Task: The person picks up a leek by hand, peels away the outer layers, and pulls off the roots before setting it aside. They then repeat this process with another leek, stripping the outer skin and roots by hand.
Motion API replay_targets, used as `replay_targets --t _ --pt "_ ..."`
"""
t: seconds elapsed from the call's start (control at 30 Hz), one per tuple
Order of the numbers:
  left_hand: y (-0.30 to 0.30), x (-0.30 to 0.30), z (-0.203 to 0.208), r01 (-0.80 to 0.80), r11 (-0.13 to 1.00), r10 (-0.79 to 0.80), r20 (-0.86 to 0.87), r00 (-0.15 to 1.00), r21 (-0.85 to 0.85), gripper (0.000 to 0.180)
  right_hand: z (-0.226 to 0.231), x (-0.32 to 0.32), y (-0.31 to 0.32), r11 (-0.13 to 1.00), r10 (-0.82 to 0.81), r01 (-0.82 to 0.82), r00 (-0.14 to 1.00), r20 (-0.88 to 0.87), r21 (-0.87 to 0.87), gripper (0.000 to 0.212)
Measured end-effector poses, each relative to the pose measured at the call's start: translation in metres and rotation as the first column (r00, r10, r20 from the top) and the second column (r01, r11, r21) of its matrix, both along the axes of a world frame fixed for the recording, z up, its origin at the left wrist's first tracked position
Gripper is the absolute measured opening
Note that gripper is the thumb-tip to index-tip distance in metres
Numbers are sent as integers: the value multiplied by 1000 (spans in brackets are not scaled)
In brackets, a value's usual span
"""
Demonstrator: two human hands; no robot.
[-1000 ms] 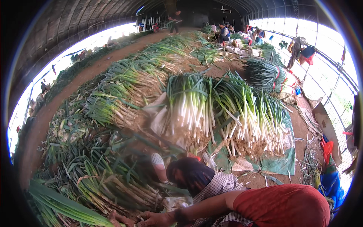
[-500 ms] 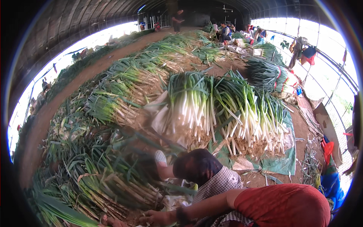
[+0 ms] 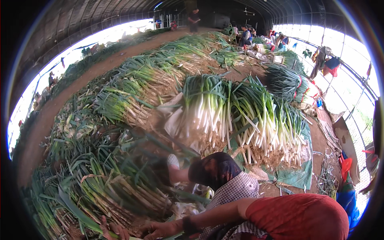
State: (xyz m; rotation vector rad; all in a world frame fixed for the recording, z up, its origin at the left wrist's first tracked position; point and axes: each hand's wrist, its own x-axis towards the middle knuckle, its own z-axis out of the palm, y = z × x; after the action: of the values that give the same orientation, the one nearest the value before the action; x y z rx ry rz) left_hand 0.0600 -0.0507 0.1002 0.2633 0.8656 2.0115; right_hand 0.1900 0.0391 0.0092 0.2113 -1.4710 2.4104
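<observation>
My left hand is at the lower edge, its fingers curled round a leek whose long green leaf slants up to the left. Close beside it, my right hand has bent fingers against a pale stalk that the frame's edge cuts off, seemingly the same leek. Just beyond both hands lies a heap of untrimmed leeks with brownish bases. Pale peeled scraps sit by my right wrist, which wears a dark band.
Cleaned white leeks and a second bundle lie ahead, partly on a green sheet. More untrimmed leeks stretch away left. Tied bundles lie far right. A person stands at the back; others sit there.
The view has shifted slightly, so the scene sits a little further right. My left hand shows more, and the leek's leaf has swung upward. My right hand has moved slightly left.
</observation>
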Motion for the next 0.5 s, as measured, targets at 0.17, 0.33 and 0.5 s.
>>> replay_targets --t 0.17,0.33,0.5 --pt "-2 -7 -5 76 979 -96 100 990 188 40 3 -2 -2 992 103 -93 988 115 -90 32" --pt "-9 -15 -6 18 975 -54 157 986 221 39 -2 0 -7 975 148 -119 978 150 -185 28" --pt "-9 -24 -15 127 947 -129 -13 992 294 37 7 6 -4 980 48 -93 970 240 177 61"
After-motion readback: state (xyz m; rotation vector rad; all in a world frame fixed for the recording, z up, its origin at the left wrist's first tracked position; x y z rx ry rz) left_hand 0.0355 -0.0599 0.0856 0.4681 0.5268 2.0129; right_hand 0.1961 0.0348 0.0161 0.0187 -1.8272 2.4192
